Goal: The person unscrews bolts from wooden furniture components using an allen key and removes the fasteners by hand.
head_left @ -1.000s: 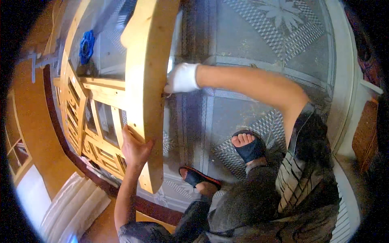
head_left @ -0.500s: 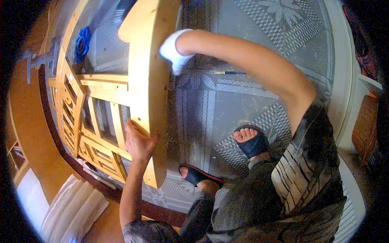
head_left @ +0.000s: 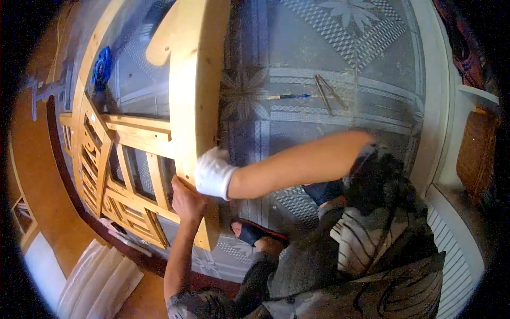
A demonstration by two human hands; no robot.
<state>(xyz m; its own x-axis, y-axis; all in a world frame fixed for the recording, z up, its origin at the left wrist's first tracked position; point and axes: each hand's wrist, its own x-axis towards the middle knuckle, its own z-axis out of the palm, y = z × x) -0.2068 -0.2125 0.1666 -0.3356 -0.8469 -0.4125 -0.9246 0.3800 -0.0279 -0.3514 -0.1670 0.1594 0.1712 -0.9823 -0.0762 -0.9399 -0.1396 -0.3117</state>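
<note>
A pale wooden furniture frame with a thick beam (head_left: 187,69) stands before me. Near the beam's lower end, my left hand (head_left: 188,201) is closed on its left edge, fingers wrapped around the wood. My right hand (head_left: 213,173), in a white glove, rests against the beam just above and right of the left hand. The glove hides its fingers, so I cannot tell whether it holds anything. Slatted lattice panels (head_left: 135,170) join the beam on the left. Small dark holes show in the beam's face near my hands.
On the patterned grey floor covering (head_left: 297,127) lie a pen-like tool with a blue tip (head_left: 289,97) and two thin rods (head_left: 324,95). A blue bundle (head_left: 101,69) lies behind the frame. My sandalled feet (head_left: 257,234) are close to the beam.
My gloved right hand has come down along the beam toward me, beside the left hand. Its arm has uncovered the two rods. The left hand keeps its hold, slightly lower in view.
</note>
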